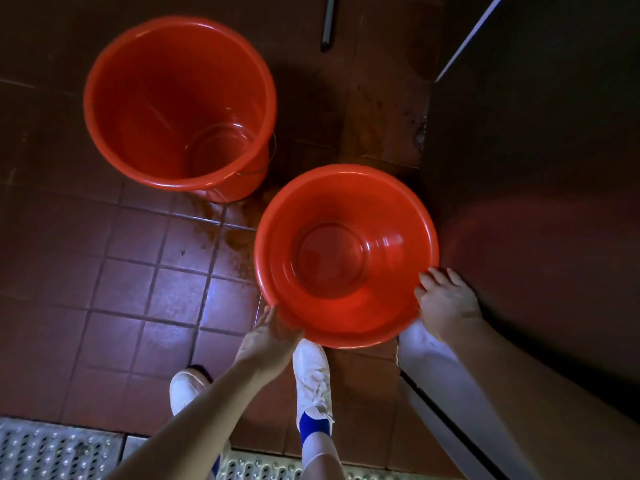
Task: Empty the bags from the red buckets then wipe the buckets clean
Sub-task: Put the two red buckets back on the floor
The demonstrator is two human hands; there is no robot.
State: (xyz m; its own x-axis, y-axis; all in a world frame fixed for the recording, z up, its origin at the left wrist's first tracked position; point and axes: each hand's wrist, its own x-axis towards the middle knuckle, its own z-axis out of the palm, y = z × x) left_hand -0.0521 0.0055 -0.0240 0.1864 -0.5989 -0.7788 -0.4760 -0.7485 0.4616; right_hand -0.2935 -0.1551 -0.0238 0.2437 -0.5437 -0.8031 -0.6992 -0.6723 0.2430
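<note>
Two hands: left hand (pixel 266 336) grips the near bucket (pixel 346 258), fingers hidden beneath; right hand (pixel 445 303) curls over its rim.

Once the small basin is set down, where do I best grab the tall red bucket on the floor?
Take the tall bucket by its rolled rim at the near edge, probably from above, fingers hooked inside. It stands upright and open-mouthed, and its wire handle hangs down against the right wall, harder to catch.
</note>
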